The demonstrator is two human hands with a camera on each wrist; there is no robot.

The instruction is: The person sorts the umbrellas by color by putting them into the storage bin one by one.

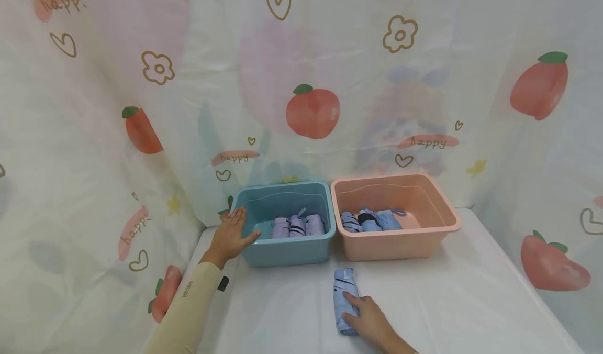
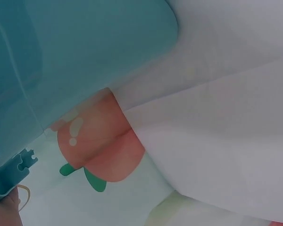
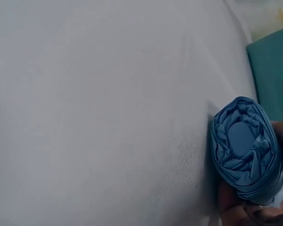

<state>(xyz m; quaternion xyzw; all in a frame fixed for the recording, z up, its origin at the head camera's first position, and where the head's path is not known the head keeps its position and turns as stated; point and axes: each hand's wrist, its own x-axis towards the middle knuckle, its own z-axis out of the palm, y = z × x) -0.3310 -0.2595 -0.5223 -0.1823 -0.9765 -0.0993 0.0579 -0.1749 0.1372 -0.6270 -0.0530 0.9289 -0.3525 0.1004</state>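
Observation:
A folded light-blue umbrella [image 1: 341, 302] lies lengthwise on the white table in front of the two bins. My right hand [image 1: 372, 320] grips it from the right side, thumb and fingers around it. In the right wrist view the umbrella's rolled end [image 3: 243, 141] faces the camera, with fingertips at its side and below it. My left hand [image 1: 229, 239] rests on the left rim of the teal bin [image 1: 287, 254], fingers straight and thumb spread over the front edge. Several folded lilac umbrellas [image 1: 298, 226] stand side by side inside that bin.
A pink bin [image 1: 391, 246] stands right beside the teal one, with several blue folded umbrellas [image 1: 387, 220] in its left part. Behind both hangs a printed curtain [image 1: 358, 81], which also closes off the sides. The white table [image 1: 452, 291] reaches toward me.

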